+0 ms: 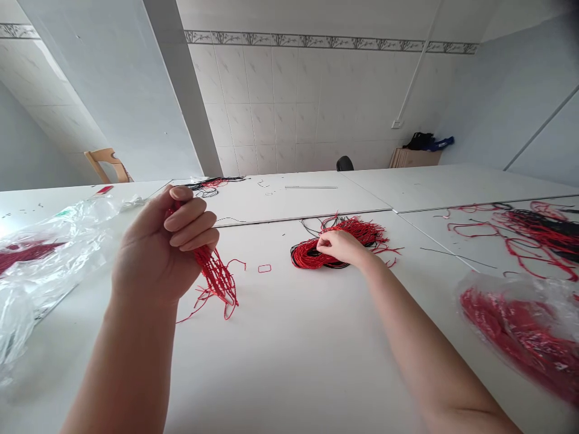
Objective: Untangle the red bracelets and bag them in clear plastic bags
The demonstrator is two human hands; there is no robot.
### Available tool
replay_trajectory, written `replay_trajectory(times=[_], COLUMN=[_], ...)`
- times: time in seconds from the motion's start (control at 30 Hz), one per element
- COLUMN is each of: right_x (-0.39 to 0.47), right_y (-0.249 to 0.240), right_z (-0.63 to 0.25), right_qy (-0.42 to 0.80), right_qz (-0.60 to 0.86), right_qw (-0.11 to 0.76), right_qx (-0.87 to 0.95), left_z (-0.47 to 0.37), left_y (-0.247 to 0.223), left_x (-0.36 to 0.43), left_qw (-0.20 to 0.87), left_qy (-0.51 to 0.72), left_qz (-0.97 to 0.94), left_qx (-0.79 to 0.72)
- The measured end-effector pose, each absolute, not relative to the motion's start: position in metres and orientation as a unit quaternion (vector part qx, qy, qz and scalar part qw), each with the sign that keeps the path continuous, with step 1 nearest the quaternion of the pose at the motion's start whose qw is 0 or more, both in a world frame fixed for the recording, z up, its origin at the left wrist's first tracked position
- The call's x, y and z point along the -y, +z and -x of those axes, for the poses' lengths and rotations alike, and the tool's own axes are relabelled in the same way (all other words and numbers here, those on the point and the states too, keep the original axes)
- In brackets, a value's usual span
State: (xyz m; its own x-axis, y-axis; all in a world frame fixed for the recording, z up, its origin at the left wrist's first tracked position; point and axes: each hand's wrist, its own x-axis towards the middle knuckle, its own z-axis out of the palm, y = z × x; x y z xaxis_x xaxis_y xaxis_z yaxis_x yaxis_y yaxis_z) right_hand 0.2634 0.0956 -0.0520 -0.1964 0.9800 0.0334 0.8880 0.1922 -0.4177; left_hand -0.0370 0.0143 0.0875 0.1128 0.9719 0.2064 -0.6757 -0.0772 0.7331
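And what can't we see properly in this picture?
All in the head view:
Part of the held red cords: hidden by the left hand.
Whether the right hand pinches anything: too small to tell.
Plastic bag at far right: cut off by the right edge.

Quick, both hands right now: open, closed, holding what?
Left hand: closed, holding red cords.
Right hand: at the bundle; whether it grips any cord cannot be told.

White surface supports red-and-black cord bundle at right fingers; red loop between these and left fingers; clear bag right of both.
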Motion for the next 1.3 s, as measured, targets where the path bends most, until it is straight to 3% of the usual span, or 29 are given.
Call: replay_trajectory(times=[0.23,0.4,0.8,0.97,1.3], right_x=[-0.098,-0.095,-0.084,-0.080,-0.050], right_y=[-0.065,-0.056,-0.017,-0.007,0.027], right_z=[-0.249,-0.253,-0.285,-0.287,-0.295], right_qy=[0.181,0.167,0.182,0.298,0.329], right_qz=[0.602,0.608,0.584,0.459,0.383], right_qw=[0.127,0.165,0.419,0.576,0.652], right_qx=[0.768,0.759,0.671,0.608,0.566], left_z=[0.038,0.038,0.039,0.037,0.038], left_y=[0.087,0.088,0.085,0.086,0.085], left_x=[-0.014,-0.014,-0.015,-0.013,-0.013], left_qw=[0.650,0.646,0.652,0.651,0.664], left_qy=[0.631,0.635,0.628,0.631,0.636], left_qz=[-0.375,-0.372,-0.379,-0.373,-0.341], left_qx=[-0.197,-0.203,-0.191,-0.200,-0.197])
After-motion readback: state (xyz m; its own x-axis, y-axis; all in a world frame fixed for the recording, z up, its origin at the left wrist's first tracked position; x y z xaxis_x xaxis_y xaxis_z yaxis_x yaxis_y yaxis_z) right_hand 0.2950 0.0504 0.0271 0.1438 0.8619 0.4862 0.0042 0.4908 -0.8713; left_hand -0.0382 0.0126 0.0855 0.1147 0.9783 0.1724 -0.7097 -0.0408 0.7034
